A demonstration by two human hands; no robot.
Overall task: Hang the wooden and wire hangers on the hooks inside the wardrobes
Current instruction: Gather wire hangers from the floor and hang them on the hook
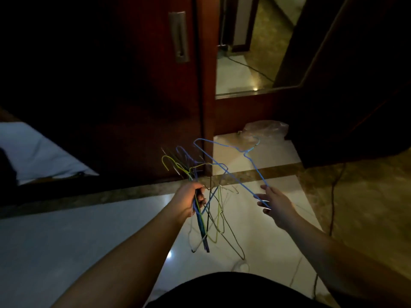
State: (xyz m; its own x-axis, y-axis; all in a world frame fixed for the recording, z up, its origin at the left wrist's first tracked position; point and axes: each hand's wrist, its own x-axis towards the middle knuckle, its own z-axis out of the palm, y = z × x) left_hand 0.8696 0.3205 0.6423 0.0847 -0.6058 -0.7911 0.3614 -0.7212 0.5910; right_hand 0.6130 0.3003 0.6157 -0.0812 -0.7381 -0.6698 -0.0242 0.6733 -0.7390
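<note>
Wardrobe (pixel 133 96): big, dark brown wood, right in front, with a long metal handle (pixel 179 36) on its door. The inside is not in view, so I cannot see any hooks.

Open door (pixel 355 74): a second dark door stands out on the right — it could get bumped by a wide swing.

Floor (pixel 89 241): shiny pale tile. A hanger that falls here would slide and clatter.

Bed (pixel 33 150): a pale sheet shows at the left edge, well apart from the hands.

Plastic bag (pixel 264 130): clear and crumpled, on the floor near the wardrobe foot.

Cord (pixel 332 196): a thin dark wire runs over the floor on the right. A foot could catch on it.

Bunch of wire hangers (pixel 200 218): blue, yellow-green and dark ones, all crossed over each other. The left hand (pixel 191 198) holds them tight in a fist, hooks up.

Blue hanger (pixel 226 170): held out to the right of the bunch. The right hand (pixel 275 205) has its fingers mostly straight, with the wire lying across the fingertips; it looks like a light hold, not a firm one.

What could go wrong: the blue hanger looks tangled with the bunch near its left end. A hard pull may drag others out of the fist — or the blue one may slip off those loose fingers.

Wooden hangers: none in view.
</note>
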